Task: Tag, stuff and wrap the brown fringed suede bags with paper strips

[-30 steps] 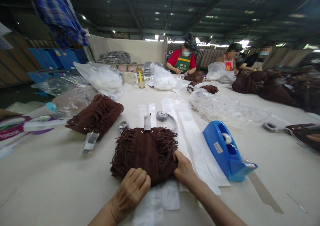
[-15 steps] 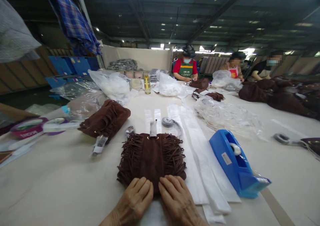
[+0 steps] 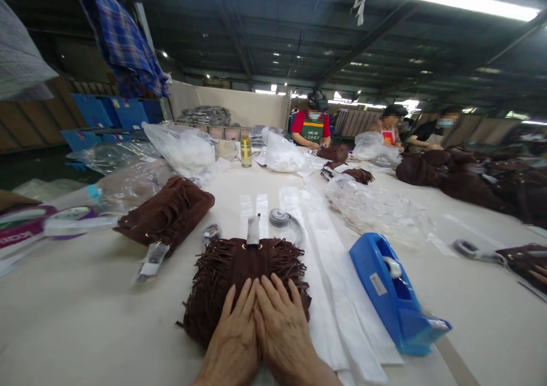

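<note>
A brown fringed suede bag [image 3: 222,272] lies flat on the pale table [image 3: 77,323] right in front of me. My left hand [image 3: 233,335] and my right hand [image 3: 280,326] rest side by side on its near half, fingers stretched out flat and pressing down. A small wrapped metal fitting [image 3: 253,229] sticks up at the bag's far edge. A second brown fringed bag [image 3: 168,212] lies to the left, beyond my hands.
A blue tape dispenser [image 3: 393,292] sits to the right, beside long white paper strips [image 3: 333,272]. Clear plastic bags [image 3: 376,206], white bags and a small bottle [image 3: 245,150] lie farther back. Three people work at the far end among brown bags.
My hands slid from the bag's near edge up onto its middle, fingers now flat. The right hand came in from the bag's right corner to beside the left.
</note>
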The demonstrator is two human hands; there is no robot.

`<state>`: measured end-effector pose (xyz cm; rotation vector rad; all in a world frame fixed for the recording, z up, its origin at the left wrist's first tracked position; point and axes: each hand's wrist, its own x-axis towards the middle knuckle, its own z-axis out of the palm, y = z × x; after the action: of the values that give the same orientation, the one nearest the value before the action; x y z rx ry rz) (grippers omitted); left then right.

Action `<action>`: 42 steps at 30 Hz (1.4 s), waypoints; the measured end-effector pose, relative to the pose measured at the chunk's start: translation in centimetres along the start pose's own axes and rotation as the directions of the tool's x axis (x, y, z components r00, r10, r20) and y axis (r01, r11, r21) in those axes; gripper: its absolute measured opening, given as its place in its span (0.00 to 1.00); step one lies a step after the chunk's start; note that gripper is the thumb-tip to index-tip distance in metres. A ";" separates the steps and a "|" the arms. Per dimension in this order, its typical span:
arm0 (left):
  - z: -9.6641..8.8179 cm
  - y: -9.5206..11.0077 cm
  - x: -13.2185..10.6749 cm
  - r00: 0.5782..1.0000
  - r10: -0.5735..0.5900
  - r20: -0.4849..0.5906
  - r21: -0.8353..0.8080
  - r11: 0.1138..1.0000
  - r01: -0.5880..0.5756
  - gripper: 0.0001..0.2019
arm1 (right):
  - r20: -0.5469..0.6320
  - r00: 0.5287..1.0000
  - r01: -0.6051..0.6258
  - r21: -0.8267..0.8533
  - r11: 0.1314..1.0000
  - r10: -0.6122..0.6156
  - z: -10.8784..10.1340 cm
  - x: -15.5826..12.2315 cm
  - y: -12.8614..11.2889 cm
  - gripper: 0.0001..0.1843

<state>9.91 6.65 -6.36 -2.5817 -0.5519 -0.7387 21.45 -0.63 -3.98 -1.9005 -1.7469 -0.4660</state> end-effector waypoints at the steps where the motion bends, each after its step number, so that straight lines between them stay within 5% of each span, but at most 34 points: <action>1: -0.2 0.0 -0.1 0.999 -0.034 0.001 0.002 0.999 0.034 0.23 | 0.039 0.998 -0.051 -0.047 0.998 0.053 0.3 -0.3 0.7 0.19; 3: -0.6 0.0 -0.1 0.997 -0.080 0.022 0.019 0.997 0.080 0.24 | 0.069 0.983 -0.157 -0.175 0.972 0.171 0.6 -1.3 2.3 0.19; 6: -0.9 -0.1 0.0 0.996 -0.080 0.045 0.040 0.996 0.078 0.26 | -0.042 0.971 -0.236 -0.315 0.919 0.235 -0.3 -2.2 3.3 0.19; 9: -0.8 -0.2 -0.1 0.997 -0.072 0.036 0.043 0.997 0.070 0.25 | -0.078 0.990 -0.129 -0.241 0.962 0.113 -1.0 -0.6 2.2 0.22; 12: -0.4 -0.4 -0.2 0.998 -0.057 0.015 0.046 0.997 0.057 0.25 | 0.083 0.996 -0.022 -0.100 0.995 0.030 -0.5 2.2 1.6 0.21; 15: 0.0 -0.5 -0.3 0.998 -0.058 0.007 0.060 0.997 0.057 0.26 | 0.222 0.948 -0.192 -0.171 0.966 0.227 0.0 3.9 3.2 0.18; 18: 0.5 -0.5 -0.5 0.999 -0.049 -0.012 0.065 0.997 0.050 0.27 | 0.185 0.888 -0.356 -0.303 0.884 0.421 -0.3 4.6 4.9 0.13; 25: 1.4 -0.5 -0.9 0.997 -0.062 -0.051 0.021 0.998 0.063 0.26 | 0.235 0.961 -0.119 -0.129 0.984 0.147 2.0 8.0 5.6 0.18; 30: 2.2 0.3 -1.0 0.970 -0.216 -0.113 -0.127 0.971 0.202 0.26 | 0.198 0.927 -0.259 -0.276 0.926 0.319 1.0 7.5 8.5 0.13; 33: 2.8 0.6 -1.0 0.961 -0.239 -0.140 -0.141 0.965 0.220 0.26 | 0.103 0.924 -0.330 -0.273 0.904 0.368 0.4 6.2 7.1 0.14; 36: 3.2 0.3 -1.1 0.963 -0.203 -0.179 -0.100 0.977 0.187 0.23 | 0.013 0.987 -0.159 -0.105 0.982 0.161 2.1 4.3 3.2 0.18; 39: 2.7 -0.6 -1.0 0.968 -0.118 -0.221 -0.026 0.993 0.115 0.18 | -0.042 0.999 -0.012 -0.034 0.999 0.011 4.6 2.3 0.1 0.18; 42: 1.5 -2.1 -1.6 0.980 -0.172 -0.099 0.061 0.982 0.178 0.20 | -0.036 0.999 -0.030 -0.026 0.999 0.029 5.9 1.2 -0.7 0.18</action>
<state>8.24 8.73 -7.89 -2.4428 -0.7684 -0.8773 20.34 3.83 -7.92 -1.9219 -1.6957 -0.5112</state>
